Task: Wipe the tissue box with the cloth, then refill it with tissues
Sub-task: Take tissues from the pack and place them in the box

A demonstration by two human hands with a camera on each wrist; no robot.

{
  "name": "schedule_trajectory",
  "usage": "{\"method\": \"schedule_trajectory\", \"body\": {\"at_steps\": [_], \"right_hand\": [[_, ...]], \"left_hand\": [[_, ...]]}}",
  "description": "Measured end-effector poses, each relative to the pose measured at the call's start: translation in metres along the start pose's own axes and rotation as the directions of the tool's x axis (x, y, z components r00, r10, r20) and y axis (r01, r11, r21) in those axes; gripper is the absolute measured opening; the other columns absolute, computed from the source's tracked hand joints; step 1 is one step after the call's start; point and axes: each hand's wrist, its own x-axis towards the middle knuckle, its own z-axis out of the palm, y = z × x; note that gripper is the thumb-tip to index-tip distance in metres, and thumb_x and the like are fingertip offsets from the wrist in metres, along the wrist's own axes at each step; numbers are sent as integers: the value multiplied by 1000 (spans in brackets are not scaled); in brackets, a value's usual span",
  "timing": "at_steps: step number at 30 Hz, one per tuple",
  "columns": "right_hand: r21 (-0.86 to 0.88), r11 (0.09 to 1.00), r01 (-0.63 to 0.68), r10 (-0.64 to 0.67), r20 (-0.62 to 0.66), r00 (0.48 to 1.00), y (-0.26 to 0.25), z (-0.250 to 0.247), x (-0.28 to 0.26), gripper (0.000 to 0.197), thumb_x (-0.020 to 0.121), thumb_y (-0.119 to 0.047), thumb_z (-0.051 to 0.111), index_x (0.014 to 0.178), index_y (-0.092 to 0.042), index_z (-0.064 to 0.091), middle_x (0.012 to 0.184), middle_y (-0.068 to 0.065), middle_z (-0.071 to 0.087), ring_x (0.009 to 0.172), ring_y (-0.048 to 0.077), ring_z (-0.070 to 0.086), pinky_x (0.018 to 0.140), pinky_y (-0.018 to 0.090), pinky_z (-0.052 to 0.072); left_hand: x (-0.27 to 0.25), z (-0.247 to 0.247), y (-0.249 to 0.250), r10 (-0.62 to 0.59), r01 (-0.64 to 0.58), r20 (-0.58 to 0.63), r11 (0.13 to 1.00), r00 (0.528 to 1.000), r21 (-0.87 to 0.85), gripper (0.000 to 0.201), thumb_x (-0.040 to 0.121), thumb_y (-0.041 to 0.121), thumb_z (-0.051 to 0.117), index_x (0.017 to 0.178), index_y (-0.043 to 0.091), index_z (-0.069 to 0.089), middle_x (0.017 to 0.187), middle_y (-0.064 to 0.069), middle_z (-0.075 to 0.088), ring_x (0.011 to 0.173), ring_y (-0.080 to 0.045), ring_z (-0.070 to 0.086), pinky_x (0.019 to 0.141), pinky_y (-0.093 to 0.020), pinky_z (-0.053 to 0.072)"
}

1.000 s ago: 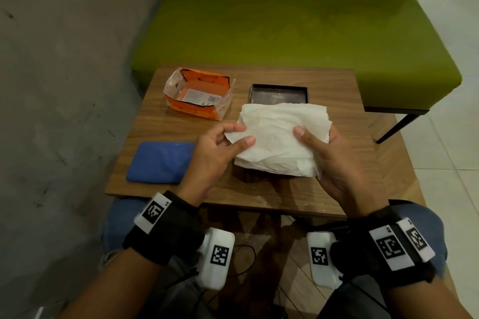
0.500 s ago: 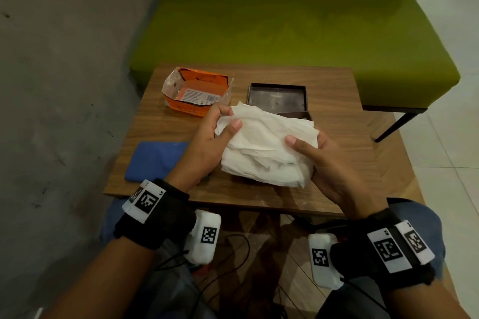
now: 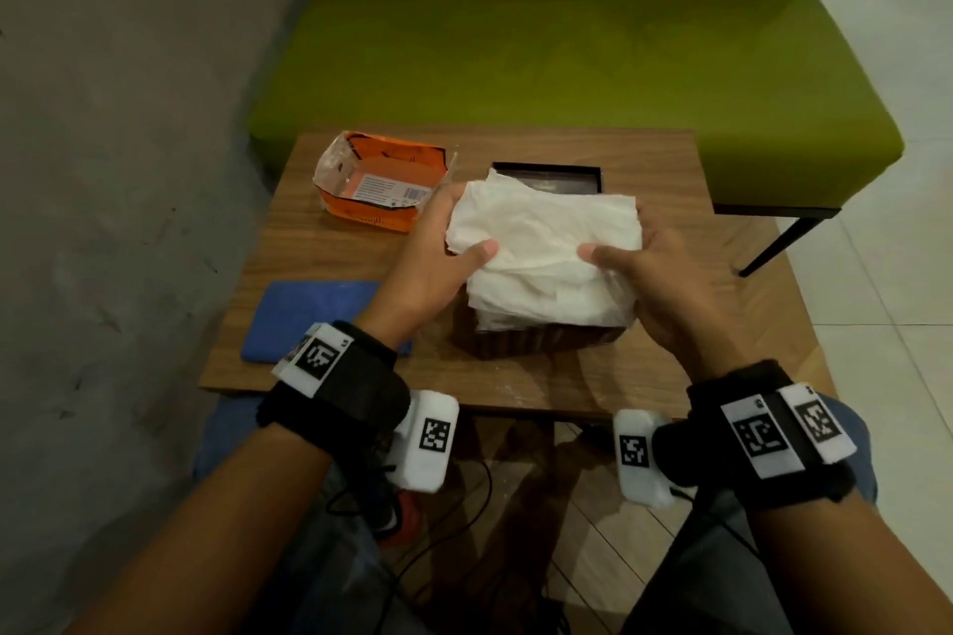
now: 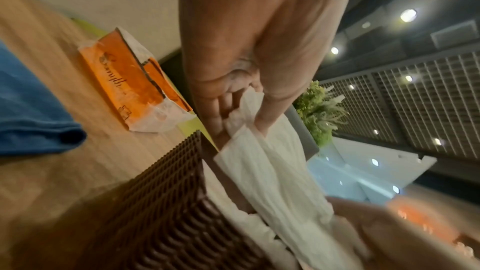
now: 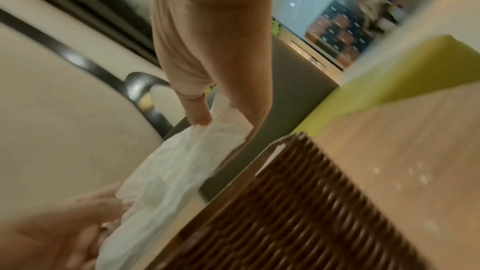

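Cloth (image 3: 314,317), blue and folded, lies at the table's (image 3: 330,248) left near edge, partly under the left wrist in the head view. Behind it, toward the bench (image 3: 567,62), sits a torn orange wrapper (image 3: 381,191), open at the top. The left hand (image 3: 428,263) grasps the left side of the tissues (image 3: 546,248), thumb on top and fingers underneath; the left wrist view shows the stack pinched between thumb and fingers. The white stack sits over the open top of the tissue box (image 3: 536,343), a brown woven box standing on the table near its front edge, with the lower sheets reaching inside its rim. A dark lid (image 3: 546,178) lies flat just behind the stack. The right hand (image 3: 670,284) grasps the stack's right side the same way, thumb pressed on top. Both hands hold the 1 stack together.
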Motion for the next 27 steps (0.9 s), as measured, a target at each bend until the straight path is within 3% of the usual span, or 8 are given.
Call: {"method": "schedule_trajectory", "body": {"at_steps": [3,6,13,16,19,21,25,27], "right_hand": [[-360,927,103,-133,-58,989,4,0,14,46,89,-4,61,128,-20,43,98,-11,57,87,7,61,65,24,52],[-578,794,189,-228,4,974,13,4,21,46,89,-3,56,129,-17,40,92,-9,54,88,18,59,71,31,49],[-703,673,230,-205,122,971,24,14,22,48,92,1,50,135,-15,35,108,-2,47,93,13,48,75,26,37],[-720,673,170,-142,100,985,27,15,26,55,93,0,49,141,-14,29,126,10,51,105,21,52,79,25,35],[-731,666,148,-133,79,988,28,16,29,63,90,0,52,145,-14,24,138,14,43,117,27,50,79,17,31],[-767,593,245,-250,114,961,27,17,22,67,86,0,56,145,-17,26,139,14,34,114,21,46,78,16,33],[-883,316,347,-448,184,875,19,6,3,54,80,-3,59,128,-25,48,147,13,27,140,30,17,101,38,37],[-929,184,322,-302,258,918,18,-3,1,38,79,-13,63,114,-27,59,152,10,23,146,31,0,117,54,14]], "left_hand": [[9,10,-6,23,-19,-17,977,1000,211,52,77,15,72,120,24,44,124,-4,53,115,-19,53,97,-36,45],[9,19,-7,50,-34,-20,877,999,480,55,78,14,71,125,17,42,122,-4,53,110,-20,52,86,-27,43],[10,22,-1,-99,-24,125,686,987,728,58,81,21,68,130,23,37,113,-4,61,103,-25,57,94,-47,43],[17,23,4,-181,-18,166,623,969,782,53,82,21,67,126,23,39,109,-2,61,103,-24,56,96,-48,40],[19,23,3,-205,-1,178,652,963,758,55,81,25,68,126,24,38,118,-3,58,110,-24,54,96,-46,41],[14,22,5,-144,8,143,731,979,682,63,80,28,70,132,24,33,130,-4,50,116,-23,50,96,-40,42],[3,15,6,60,-12,-54,774,997,633,52,85,23,66,129,19,39,131,-5,47,117,-20,45,83,-22,34],[0,12,2,88,-16,-87,790,992,613,40,85,14,64,121,17,46,120,-5,52,99,-16,49,77,-22,36]]}}
